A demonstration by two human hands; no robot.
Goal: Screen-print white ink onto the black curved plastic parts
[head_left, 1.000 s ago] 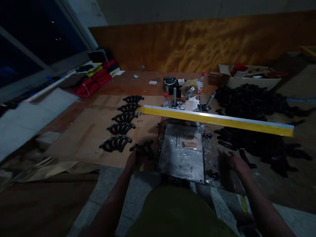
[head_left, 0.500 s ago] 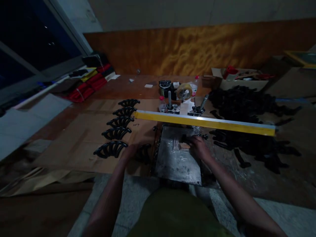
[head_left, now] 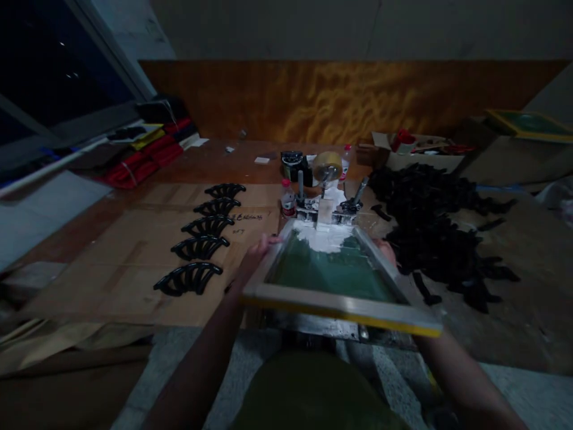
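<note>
A screen printing frame (head_left: 342,303) with green mesh lies low over the metal base plate (head_left: 313,325), its near edge a little above it. White ink (head_left: 324,237) covers the far end of the mesh, where a squeegee (head_left: 325,212) stands. My left hand (head_left: 257,254) is closed at the frame's left side, fingers along the edge. At its right side my right hand (head_left: 387,251) grips the edge, partly hidden by it. Whatever lies beneath the mesh is hidden. Hinge clamps (head_left: 351,205) hold the frame's far end.
Black curved ribbed parts (head_left: 190,278) stand in a column on cardboard (head_left: 134,251) at left. A heap of black parts (head_left: 447,233) lies at right. Behind the frame are a red-capped bottle (head_left: 289,200), a tape roll (head_left: 327,166) and a black tub (head_left: 292,167).
The frame has swung down from its raised position over the plate. My hands have moved from the cardboard and plate to the frame's two sides. The black part at the left hand is now hidden.
</note>
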